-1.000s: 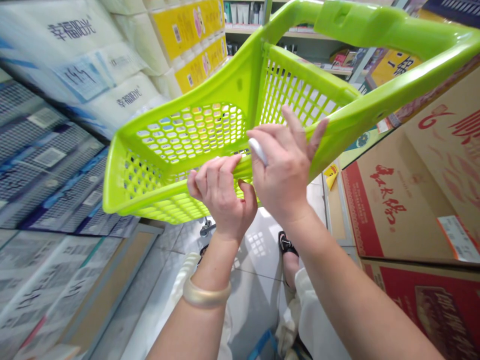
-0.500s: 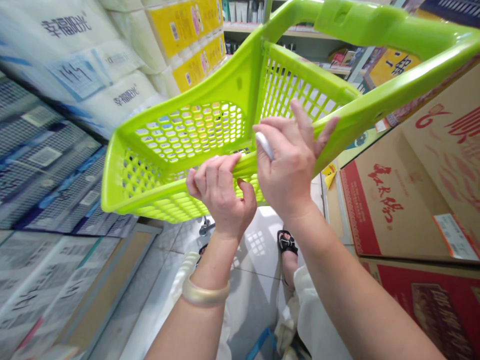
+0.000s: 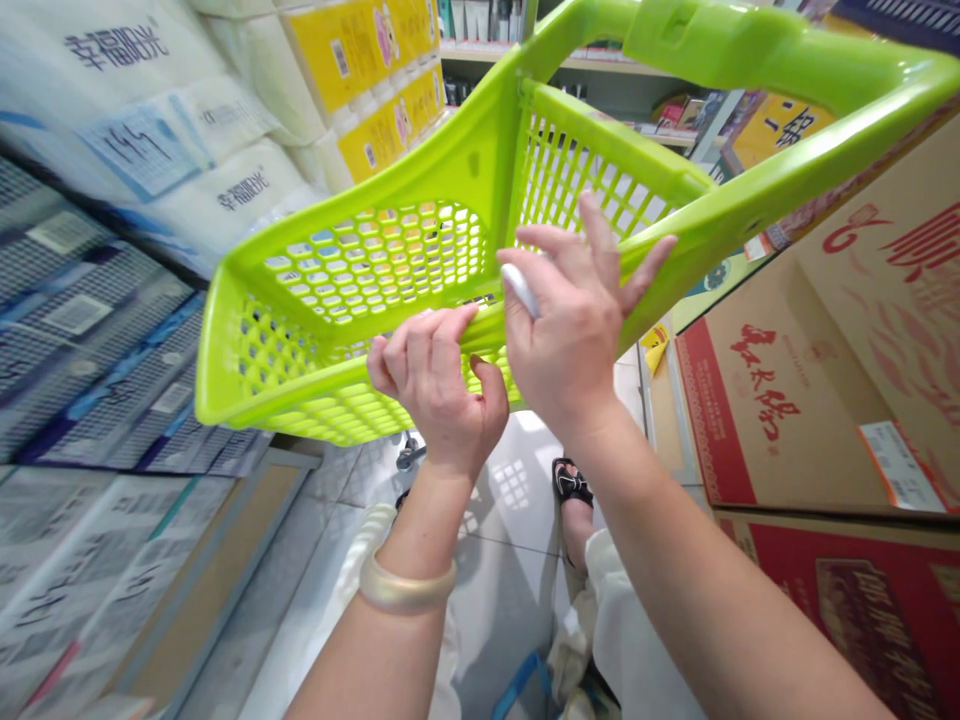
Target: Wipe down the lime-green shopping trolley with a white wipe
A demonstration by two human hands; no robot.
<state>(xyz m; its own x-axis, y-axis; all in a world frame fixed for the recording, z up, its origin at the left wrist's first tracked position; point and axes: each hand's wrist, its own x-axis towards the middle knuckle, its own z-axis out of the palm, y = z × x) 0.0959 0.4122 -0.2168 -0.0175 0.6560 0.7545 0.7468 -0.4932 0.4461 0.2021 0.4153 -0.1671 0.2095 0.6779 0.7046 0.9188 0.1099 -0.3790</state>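
Observation:
A lime-green plastic shopping cart [image 3: 420,190] with latticed walls stands tilted across the view. My left hand [image 3: 450,390] wraps its fingers over the near side rim, thumb below, and a gold bangle [image 3: 409,588] circles that wrist. To its right, my right hand [image 3: 570,310] lies against the same rim with several fingers spread. A small smooth white object [image 3: 520,290] is pinched between its thumb and index finger; what it is I cannot make out. The cart's handle [image 3: 720,50] arches at the upper right, with neither hand on it.
Stacked tissue packs [image 3: 150,130] and yellow-labelled paper rolls [image 3: 360,60] line the left. Cardboard cartons [image 3: 810,400] stack up on the right. Shelves with tubes [image 3: 480,20] stand behind. Below are the tiled floor [image 3: 495,590] and a sandalled foot [image 3: 574,485].
The view has shifted slightly, so cart and hands appear a little further left. Both hands keep their places on the rim.

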